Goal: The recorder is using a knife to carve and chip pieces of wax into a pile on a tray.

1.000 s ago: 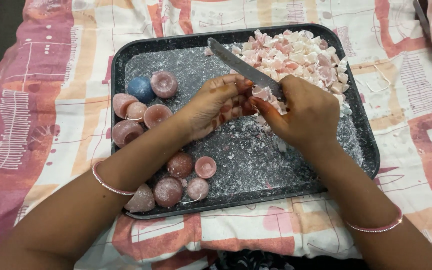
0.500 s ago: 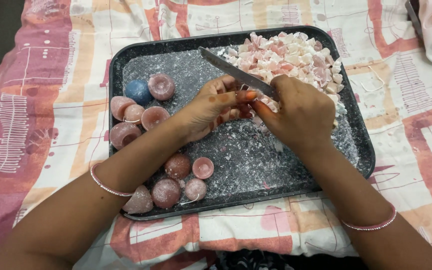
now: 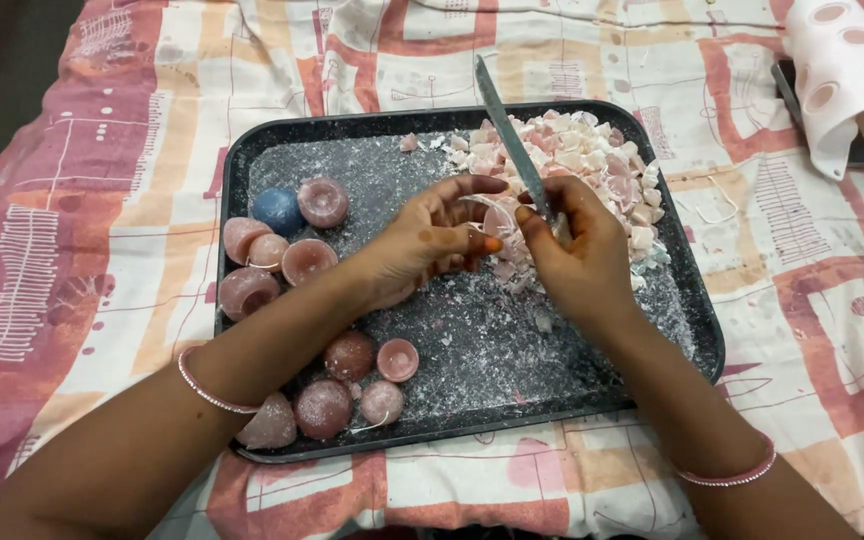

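A dark rectangular tray (image 3: 252, 160) lies on a patterned cloth, dusted with pale wax flakes. My left hand (image 3: 422, 240) pinches a small pink wax piece (image 3: 497, 220) over the tray's middle. Right beside it, my right hand (image 3: 582, 255) grips a knife (image 3: 507, 135) whose blade points up and away toward the far rim. A heap of pink and white wax chunks (image 3: 592, 165) fills the tray's far right part. Round pink candles (image 3: 282, 255) and one blue candle (image 3: 278, 208) sit along the left side, and more pink candles (image 3: 352, 385) lie near the front rim.
The pink, white and orange patterned cloth (image 3: 82, 250) covers the surface all around the tray. A rolled white sheet with pink ovals (image 3: 842, 70) lies at the top right, over a dark flat object (image 3: 787, 85). Both wrists wear thin bangles.
The knife blade has swung from lying slantwise across the tray to pointing up and away. Both hands stay together over the tray's middle, beside the chunk heap.
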